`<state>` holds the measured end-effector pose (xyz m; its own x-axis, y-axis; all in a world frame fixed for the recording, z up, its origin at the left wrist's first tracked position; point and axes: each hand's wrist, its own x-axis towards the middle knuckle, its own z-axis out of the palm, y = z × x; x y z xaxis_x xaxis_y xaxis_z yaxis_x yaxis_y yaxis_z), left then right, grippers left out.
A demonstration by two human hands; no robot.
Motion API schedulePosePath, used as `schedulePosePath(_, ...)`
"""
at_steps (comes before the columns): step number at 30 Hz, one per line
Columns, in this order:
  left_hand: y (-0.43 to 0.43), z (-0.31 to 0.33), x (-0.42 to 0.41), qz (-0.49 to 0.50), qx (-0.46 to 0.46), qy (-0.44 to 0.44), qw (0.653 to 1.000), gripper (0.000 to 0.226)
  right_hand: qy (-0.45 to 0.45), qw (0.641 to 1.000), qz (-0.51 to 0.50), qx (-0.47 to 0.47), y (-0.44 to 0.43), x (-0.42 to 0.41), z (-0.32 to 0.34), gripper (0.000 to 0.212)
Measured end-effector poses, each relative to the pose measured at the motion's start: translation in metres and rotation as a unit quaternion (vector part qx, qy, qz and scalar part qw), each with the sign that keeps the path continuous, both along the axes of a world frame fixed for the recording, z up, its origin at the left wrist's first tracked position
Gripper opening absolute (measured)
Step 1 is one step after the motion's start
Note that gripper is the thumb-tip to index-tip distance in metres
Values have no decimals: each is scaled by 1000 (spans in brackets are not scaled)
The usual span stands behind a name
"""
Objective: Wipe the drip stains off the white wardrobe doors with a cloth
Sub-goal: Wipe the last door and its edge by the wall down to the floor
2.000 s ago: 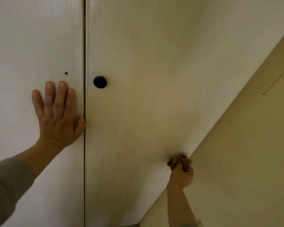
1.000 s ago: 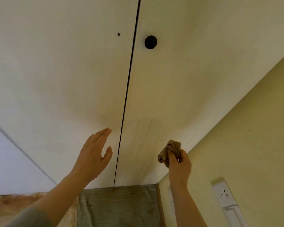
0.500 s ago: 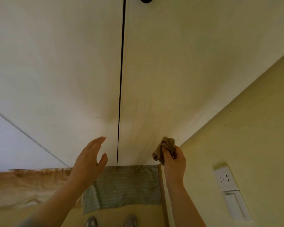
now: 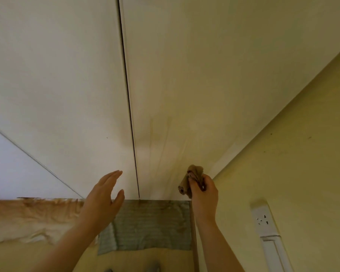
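The black knob has slid out of the top of the view, and the left hand [image 4: 104, 195] — flat against the left door [image 4: 57, 79] two seconds ago — is now down near that door's bottom edge, just left of the dark gap [image 4: 129, 107] between the doors. Its fingers are straight and together, the thumb apart, and it holds nothing; whether it touches the panel cannot be told. The right hand [image 4: 204, 195] has dropped too and has its fingers curled tight round a bunched brown cloth [image 4: 191, 176], which sticks up above the knuckles. It sits at the lower right corner of the right door [image 4: 194, 65], close to where that door meets the yellow wall [image 4: 294, 154]. Faint brownish drip stains [image 4: 155, 142] run down the right door between the gap and the cloth. Below the doors a grey-green towel [image 4: 151, 226] lies on the floor, with crumpled tan sheeting [image 4: 28, 216] to its left — and a white socket [image 4: 262, 219] is on the wall at right.
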<state>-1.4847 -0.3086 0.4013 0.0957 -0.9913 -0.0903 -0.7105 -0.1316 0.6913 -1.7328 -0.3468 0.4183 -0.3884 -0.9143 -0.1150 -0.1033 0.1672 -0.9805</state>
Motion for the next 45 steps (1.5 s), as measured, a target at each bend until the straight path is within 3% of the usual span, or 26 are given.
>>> schedulePosePath(8, -20, -8, 11, -11, -28, -35, 999, 56, 7, 998, -11, -55, -7, 4, -7, 4)
schedulePosePath(14, -48, -53, 21, -41, -129, -71, 988, 57, 5, 993, 32, -113, -35, 19, -45, 6)
schedulePosePath(18, -78, -89, 26, -62, -241, -106, 963, 51, 32, 976, 52, -210, -60, 26, -66, 9)
schedulePosePath(23, -131, -139, 26, -65, -409, -139, 899, 52, 61, 933, 69, -348, -100, 36, -108, 13)
schedulePosePath(29, -169, -192, 33, -75, -565, -221, 792, 53, 110, 859, 94, -490, -104, 46, -176, 26)
schedulePosePath(32, -176, -162, 44, -51, -584, -222, 779, 55, 119, 831, 85, -536, -99, 49, -171, 26)
schedulePosePath(37, -176, -94, 46, -9, -628, -221, 746, 56, 192, 785, 106, -580, -100, 51, -104, 22)
schedulePosePath(40, -182, -81, 44, 4, -646, -262, 717, 56, 226, 749, 103, -615, -103, 46, -94, 25)
schedulePosePath(45, -199, -66, 63, 38, -629, -324, 706, 57, 267, 720, 75, -636, -117, 52, -75, 30)
